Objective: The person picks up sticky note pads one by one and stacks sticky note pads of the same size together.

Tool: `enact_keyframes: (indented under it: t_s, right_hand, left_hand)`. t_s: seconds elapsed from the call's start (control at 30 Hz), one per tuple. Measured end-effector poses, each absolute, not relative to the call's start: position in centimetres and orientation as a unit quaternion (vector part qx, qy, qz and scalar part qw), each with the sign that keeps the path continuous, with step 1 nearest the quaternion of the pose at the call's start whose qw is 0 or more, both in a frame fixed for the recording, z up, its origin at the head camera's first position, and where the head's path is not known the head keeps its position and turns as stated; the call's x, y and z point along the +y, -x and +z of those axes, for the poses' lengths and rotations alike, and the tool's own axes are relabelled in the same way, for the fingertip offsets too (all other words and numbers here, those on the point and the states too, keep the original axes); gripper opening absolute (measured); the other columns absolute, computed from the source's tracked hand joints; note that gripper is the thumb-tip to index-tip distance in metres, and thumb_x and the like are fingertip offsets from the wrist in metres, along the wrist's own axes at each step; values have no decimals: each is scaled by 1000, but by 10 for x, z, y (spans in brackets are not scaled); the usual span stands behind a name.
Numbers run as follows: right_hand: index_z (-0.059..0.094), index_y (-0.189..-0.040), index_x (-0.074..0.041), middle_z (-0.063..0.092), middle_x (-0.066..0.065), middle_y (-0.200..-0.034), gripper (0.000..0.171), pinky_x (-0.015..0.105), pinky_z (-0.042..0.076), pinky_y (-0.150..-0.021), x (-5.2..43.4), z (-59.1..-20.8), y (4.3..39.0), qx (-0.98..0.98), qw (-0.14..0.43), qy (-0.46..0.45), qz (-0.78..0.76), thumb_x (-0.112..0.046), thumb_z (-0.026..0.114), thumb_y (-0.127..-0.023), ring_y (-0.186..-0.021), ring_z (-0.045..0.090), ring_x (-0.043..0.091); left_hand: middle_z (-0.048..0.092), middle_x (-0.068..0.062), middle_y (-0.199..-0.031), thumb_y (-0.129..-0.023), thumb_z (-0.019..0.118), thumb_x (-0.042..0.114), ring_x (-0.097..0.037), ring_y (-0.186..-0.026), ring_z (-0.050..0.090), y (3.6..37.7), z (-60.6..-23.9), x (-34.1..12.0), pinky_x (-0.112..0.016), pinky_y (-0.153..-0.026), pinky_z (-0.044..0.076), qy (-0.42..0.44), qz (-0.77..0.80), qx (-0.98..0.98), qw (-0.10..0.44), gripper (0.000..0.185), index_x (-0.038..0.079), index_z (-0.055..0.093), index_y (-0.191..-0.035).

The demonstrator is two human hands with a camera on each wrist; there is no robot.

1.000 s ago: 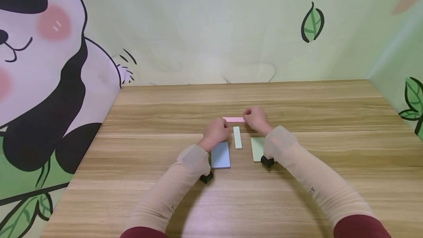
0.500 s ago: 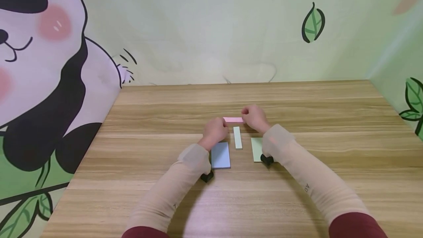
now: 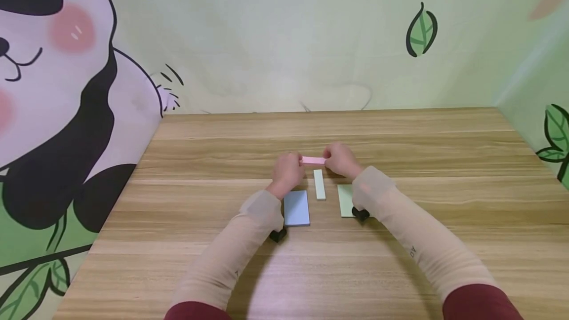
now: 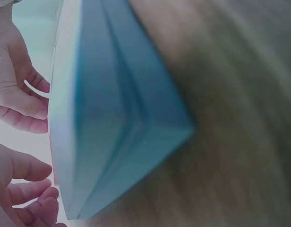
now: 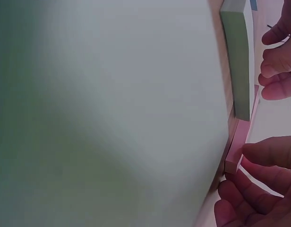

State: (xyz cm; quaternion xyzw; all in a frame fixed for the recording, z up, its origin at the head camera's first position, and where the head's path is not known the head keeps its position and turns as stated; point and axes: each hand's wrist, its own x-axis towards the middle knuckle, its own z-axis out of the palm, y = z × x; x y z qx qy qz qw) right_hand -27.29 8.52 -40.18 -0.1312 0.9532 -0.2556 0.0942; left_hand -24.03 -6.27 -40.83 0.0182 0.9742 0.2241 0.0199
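A narrow pink sticky-note pad (image 3: pixel 313 160) spans the space between my two hands at the middle of the table. My left hand (image 3: pixel 288 171) pinches its left end between thumb and fingers. At the other end, my right hand (image 3: pixel 342 160) has its thumb on the pad's near face and curled fingers below, clear in the right wrist view on the pink pad (image 5: pixel 238 139). Just nearer than the pink pad lies a pale green strip pad (image 3: pixel 319 185). Below my left wrist is a blue square pad (image 3: pixel 296 209); a light green pad (image 3: pixel 345 201) is partly covered by my right wrist.
The wood-grain table (image 3: pixel 213 162) reaches back to a pale green cloth wall (image 3: pixel 275 53) with leaf prints. On the left, the wall carries a large panda print (image 3: pixel 53 88). Black wrist cameras hang under both wrists, close to the square pads.
My left hand has shifted slightly forward to the pink pad's left end, and its fingers close there. My right hand has drifted a little left. The other pads stay put.
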Motion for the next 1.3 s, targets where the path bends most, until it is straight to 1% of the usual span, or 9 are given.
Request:
enact_keyframes:
  t_s: [0.13,0.23,0.43,0.63,0.73,0.83,0.97,1.13,1.3]
  right_hand:
    - [61,-79,0,56,9,-75,10,28,37,-64,85,-401,272,956,93,137,-240,-1,52,-76,-71,47,22]
    - [62,-78,0,56,8,-74,9,28,38,-64,85,-399,271,958,98,136,-235,-1,52,-77,-70,47,21]
    - [62,-81,-1,57,9,-76,10,29,39,-65,84,-396,270,959,114,124,-226,-2,53,-78,-71,48,21]
    - [62,-82,-1,57,9,-77,9,29,39,-65,82,-394,268,960,123,115,-223,-2,54,-78,-71,49,21]
    - [62,-82,0,58,9,-76,8,28,39,-63,81,-393,266,961,126,107,-223,-3,55,-78,-69,49,21]
    - [62,-81,0,57,9,-75,7,27,39,-61,81,-391,265,962,125,98,-222,-4,56,-78,-67,49,21]
    - [61,-79,0,56,8,-72,7,26,37,-58,81,-389,263,963,126,86,-222,-5,57,-78,-65,48,20]
    - [60,-79,0,55,7,-72,6,25,36,-56,82,-388,262,963,132,73,-221,-6,59,-76,-64,47,19]
    - [60,-77,-1,55,6,-70,6,25,37,-56,84,-388,262,964,132,84,-215,-5,60,-72,-63,47,19]
  left_hand:
    - [61,-4,-79,-80,57,10,-17,-68,50,239,-408,-62,-24,-51,36,-22,210,977,23,12,7,63,-89]
    - [58,-4,-78,-80,57,10,-17,-67,48,238,-407,-62,-24,-50,35,-21,207,978,23,9,7,62,-86]
    - [58,-4,-79,-81,56,12,-17,-69,48,238,-407,-61,-25,-50,36,-19,197,980,23,9,8,62,-85]
    - [59,-5,-78,-82,55,14,-18,-70,51,237,-407,-60,-26,-50,36,-26,184,982,26,9,9,62,-82]
    - [60,-5,-81,-81,55,14,-18,-72,52,237,-408,-59,-26,-51,37,-31,182,982,29,10,8,63,-85]
    - [59,-4,-80,-81,56,14,-17,-71,50,237,-408,-59,-25,-50,35,-33,187,981,32,10,9,64,-86]
    - [58,-3,-77,-81,55,13,-17,-69,48,236,-408,-59,-24,-47,33,-35,189,981,33,10,9,64,-82]
    - [62,-5,-86,-80,55,12,-18,-75,52,235,-409,-60,-27,-50,37,-27,186,981,39,13,10,65,-87]
    - [63,-5,-97,-81,54,14,-21,-85,57,234,-407,-60,-31,-58,44,-19,180,982,49,19,12,65,-97]
